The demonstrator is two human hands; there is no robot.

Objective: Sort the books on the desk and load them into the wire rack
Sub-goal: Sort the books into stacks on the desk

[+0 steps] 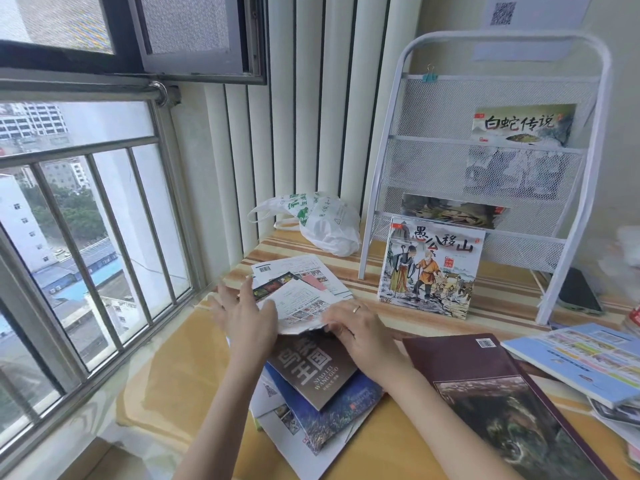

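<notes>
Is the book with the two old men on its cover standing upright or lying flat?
Upright: the book stands on the desk, cover facing the camera, in front of the wire rack.

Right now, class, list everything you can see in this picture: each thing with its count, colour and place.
Wire rack: one, white, back right of desk.
Books in rack: two seen, painted covers, upper and lower tiers.
Picture book: one, upright, leaning against rack front.
Plastic bag: one, white and green, beside curtain.
Loose book pile: several, brown, blue, white, centre.
Maroon book: one, flat, front right.
Pale blue book: one, right edge.
Phone: one, dark, under rack's right side.
Desk: one, yellow wood.
Left hand: open, against the pile.
Right hand: resting on the pile.
</notes>
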